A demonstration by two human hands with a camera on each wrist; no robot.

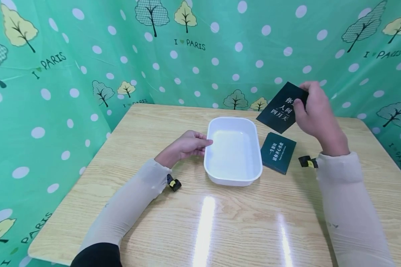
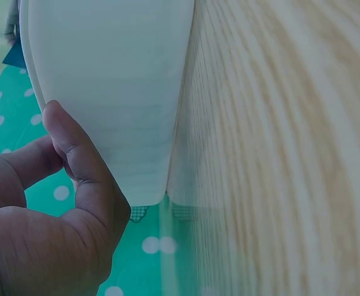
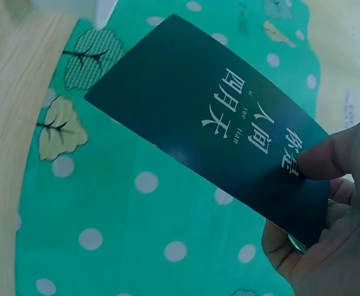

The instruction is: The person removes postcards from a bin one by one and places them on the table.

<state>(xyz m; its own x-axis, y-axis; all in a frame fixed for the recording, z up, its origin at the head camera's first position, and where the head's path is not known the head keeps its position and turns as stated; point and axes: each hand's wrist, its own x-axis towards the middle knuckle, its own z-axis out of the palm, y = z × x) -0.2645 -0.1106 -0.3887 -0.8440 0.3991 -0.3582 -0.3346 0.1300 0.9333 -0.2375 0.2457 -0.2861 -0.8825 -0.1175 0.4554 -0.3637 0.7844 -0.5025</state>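
Note:
A white rectangular plastic basin (image 1: 233, 183) stands on the table, and nothing lies inside it. My left hand (image 1: 191, 144) pinches its left rim, thumb over the edge; the left wrist view shows the same hand (image 2: 75, 185) against the basin's outer wall (image 2: 112, 74). In the air beyond the basin's far right corner, my right hand (image 1: 315, 111) holds a dark green card (image 1: 277, 111) with white Chinese writing. The right wrist view shows the thumb pressed on one end of that card (image 3: 186, 105). Below it, a stack of similar dark green cards (image 1: 278, 152) lies right of the basin.
The light wood table (image 1: 153, 222) carries the basin and the stack. A green dotted curtain (image 1: 194, 74) with printed trees hangs behind and to the left. Small black-and-yellow pieces (image 1: 308, 162) sit at both sleeve cuffs.

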